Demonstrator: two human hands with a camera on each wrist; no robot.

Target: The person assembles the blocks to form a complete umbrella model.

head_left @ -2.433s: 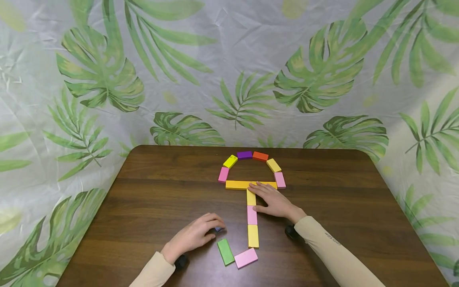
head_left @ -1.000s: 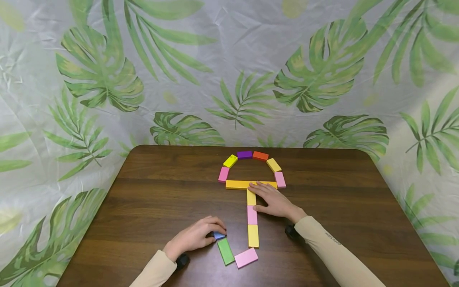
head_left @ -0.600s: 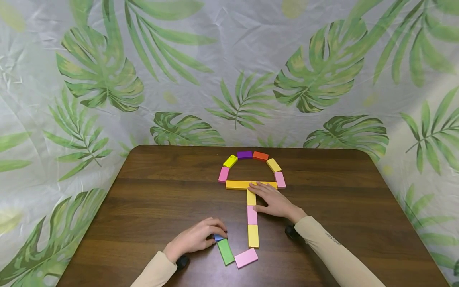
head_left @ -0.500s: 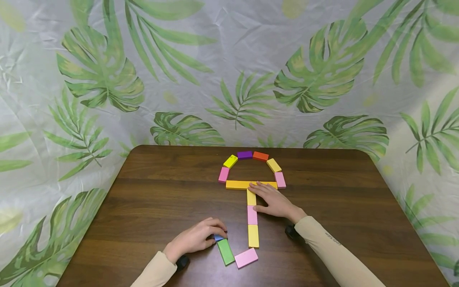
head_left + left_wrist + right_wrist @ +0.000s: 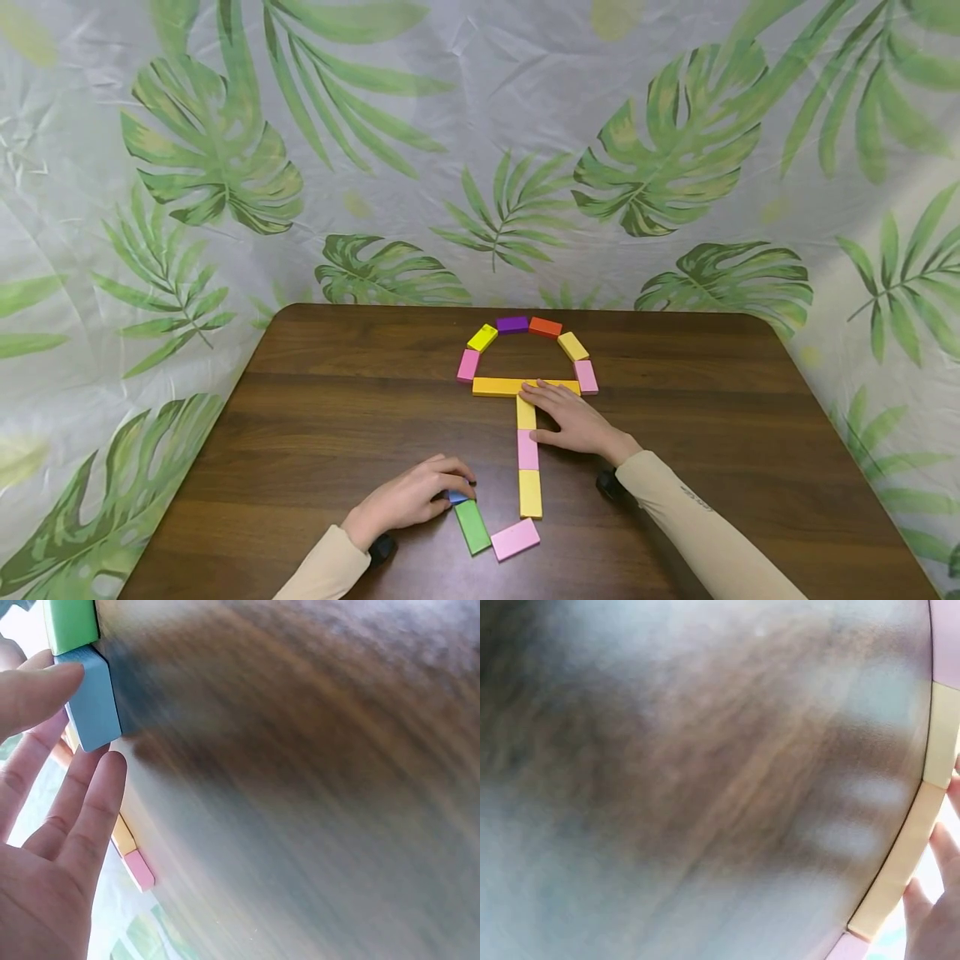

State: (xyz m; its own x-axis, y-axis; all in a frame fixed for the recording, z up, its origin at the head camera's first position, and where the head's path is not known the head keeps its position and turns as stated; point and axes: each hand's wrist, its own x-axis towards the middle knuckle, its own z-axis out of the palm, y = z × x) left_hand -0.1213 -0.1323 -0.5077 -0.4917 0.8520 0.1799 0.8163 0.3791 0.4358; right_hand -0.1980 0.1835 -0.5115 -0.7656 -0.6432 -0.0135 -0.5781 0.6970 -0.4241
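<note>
My left hand [image 5: 412, 493] pinches a blue block [image 5: 94, 701] between thumb and fingers, low on the table. In the left wrist view the blue block's end meets the green block [image 5: 71, 624], which lies slanted in the head view. A pink block [image 5: 515, 540] touches the green block's near end. My right hand [image 5: 576, 419] rests with extended fingers on the junction of a long orange-yellow bar [image 5: 495, 387] and a yellow block [image 5: 527, 414]. Its thumb touches the pink block [image 5: 528, 450] below that; another yellow block [image 5: 529, 493] continues the column.
Beyond the bar, an arch of blocks includes pink [image 5: 468, 365], bright yellow [image 5: 482, 337], purple [image 5: 512, 325], red [image 5: 545, 327], pale yellow [image 5: 573, 346] and light pink [image 5: 586, 377] blocks. The brown wooden table [image 5: 337, 400] ends at a leaf-print cloth [image 5: 495, 125].
My left hand has shifted slightly toward me, bringing the blue block from a gap above the green block to its far end. The right hand has stayed in place.
</note>
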